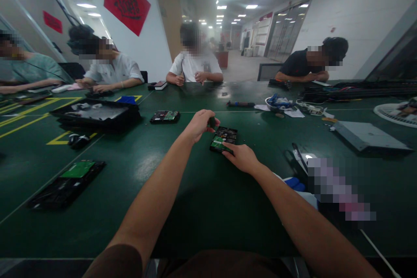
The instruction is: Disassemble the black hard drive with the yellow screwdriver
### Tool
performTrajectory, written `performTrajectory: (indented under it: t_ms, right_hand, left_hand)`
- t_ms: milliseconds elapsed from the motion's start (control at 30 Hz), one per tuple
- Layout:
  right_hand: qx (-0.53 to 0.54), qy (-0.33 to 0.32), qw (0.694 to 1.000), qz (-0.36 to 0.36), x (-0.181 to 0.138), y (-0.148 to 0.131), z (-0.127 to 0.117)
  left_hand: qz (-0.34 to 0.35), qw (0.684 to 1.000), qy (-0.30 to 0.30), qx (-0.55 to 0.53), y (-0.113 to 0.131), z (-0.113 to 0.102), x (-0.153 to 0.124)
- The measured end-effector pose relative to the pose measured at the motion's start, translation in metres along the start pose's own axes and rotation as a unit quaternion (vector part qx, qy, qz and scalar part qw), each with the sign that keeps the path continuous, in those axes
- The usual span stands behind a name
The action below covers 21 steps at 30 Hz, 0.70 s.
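Observation:
In front of me on the table lies an opened black electronic device (pixel 223 134) with a green circuit board in its near part. My right hand (pixel 241 157) grips its near right edge, thumb on top by the board. Above its far left corner, my left hand (pixel 201 125) is closed around a small dark flat piece (pixel 212 122), whose kind I cannot make out. A few tiny bits lie on the table just right of the device.
Similar black devices lie at the left (pixel 68 182) and beyond my left hand (pixel 165 116). A black tray (pixel 97 115) stands far left. To the right are a dark screwdriver-like tool (pixel 240 104), a bowl (pixel 276 105) and a grey metal case (pixel 371 137). Several people sit opposite.

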State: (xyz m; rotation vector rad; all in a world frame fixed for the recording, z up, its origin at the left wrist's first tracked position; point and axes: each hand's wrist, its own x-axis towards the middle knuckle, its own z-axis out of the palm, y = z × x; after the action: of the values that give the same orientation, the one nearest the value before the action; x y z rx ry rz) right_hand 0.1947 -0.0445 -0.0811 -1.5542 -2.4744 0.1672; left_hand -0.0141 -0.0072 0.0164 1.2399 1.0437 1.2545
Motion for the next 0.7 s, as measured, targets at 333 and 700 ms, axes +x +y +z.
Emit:
performTrajectory:
  t_ms: [333, 700]
  right_hand:
    - [0.001, -0.009, 1.0, 0.004, 0.0004, -0.0004, -0.002]
    - [-0.008, -0.012, 1.0, 0.007, -0.0019, -0.0049, -0.0071]
  left_hand:
    - [0.043, 0.998, 0.003, 0.054, 0.0006, -0.0025, -0.0001]
    - [0.046, 0.997, 0.036, 0.042, 0.0004, -0.0016, -0.0001]
